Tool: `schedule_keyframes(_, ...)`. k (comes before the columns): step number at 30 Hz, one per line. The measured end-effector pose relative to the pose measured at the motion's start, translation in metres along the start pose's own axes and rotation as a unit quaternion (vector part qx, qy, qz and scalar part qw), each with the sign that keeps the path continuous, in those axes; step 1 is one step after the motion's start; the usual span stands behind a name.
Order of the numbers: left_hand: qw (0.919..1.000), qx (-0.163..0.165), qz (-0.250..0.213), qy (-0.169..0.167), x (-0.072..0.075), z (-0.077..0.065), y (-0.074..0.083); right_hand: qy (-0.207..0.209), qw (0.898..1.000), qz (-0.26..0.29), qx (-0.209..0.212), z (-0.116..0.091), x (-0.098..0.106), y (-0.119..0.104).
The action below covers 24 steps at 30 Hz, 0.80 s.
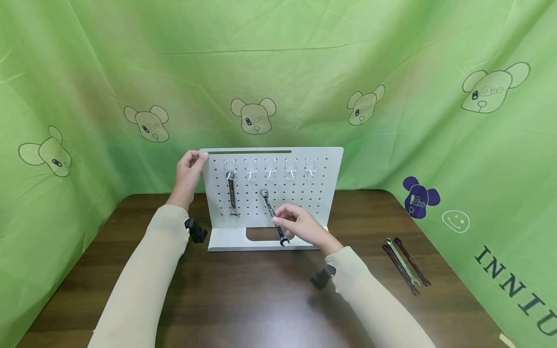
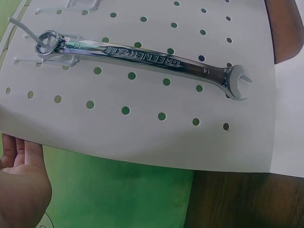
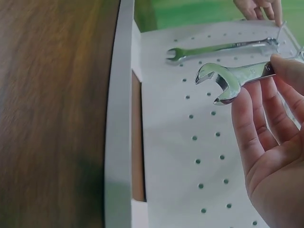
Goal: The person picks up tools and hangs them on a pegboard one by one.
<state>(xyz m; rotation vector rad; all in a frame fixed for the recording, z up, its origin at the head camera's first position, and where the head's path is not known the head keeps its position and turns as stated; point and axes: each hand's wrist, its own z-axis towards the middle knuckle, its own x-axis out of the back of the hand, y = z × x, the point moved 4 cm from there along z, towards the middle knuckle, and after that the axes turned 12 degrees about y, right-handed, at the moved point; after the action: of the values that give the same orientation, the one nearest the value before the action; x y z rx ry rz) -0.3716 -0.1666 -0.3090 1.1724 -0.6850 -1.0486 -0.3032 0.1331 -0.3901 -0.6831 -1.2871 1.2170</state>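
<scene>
At the upper left corner of a white pegboard [image 1: 300, 203], my left hand [image 1: 188, 175] pinches the edge, thumb in front and fingers behind. My right hand [image 1: 306, 227] holds a chrome combination wrench [image 1: 269, 205] in front of the board, thumb and fingers pinching its shaft near the open end. The ring end points up and left, below the hooks. Another combination wrench [image 2: 137, 54], marked 14, hangs by its ring from the leftmost hook, its open end down. In the right wrist view, the held wrench's open jaw [image 3: 223, 83] juts past the fingertips.
Several more hooks [image 1: 271, 174] line the board's upper part, right of the hanging wrench. Three wrenches [image 1: 402, 263] lie side by side on the brown wooden table [image 1: 252, 299], to the right. A green printed cloth [image 1: 304, 58] hangs behind and around the table.
</scene>
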Motion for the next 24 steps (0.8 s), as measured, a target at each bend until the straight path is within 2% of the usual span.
schedule_keyframes(3,1.0,-0.001,-0.003,0.003,0.0,0.0,-0.001,0.001,1.0,-0.004,-0.008,0.004,-0.004,-0.004)
schedule_keyframes(12,1.0,0.002,-0.002,-0.001,0.0,0.001,-0.002,0.003,1.0,0.01,0.015,0.015,-0.015,-0.019)
schedule_keyframes(24,1.0,0.008,0.001,-0.005,-0.001,0.002,-0.002,0.022,0.999,0.035,0.013,0.025,-0.025,-0.022)
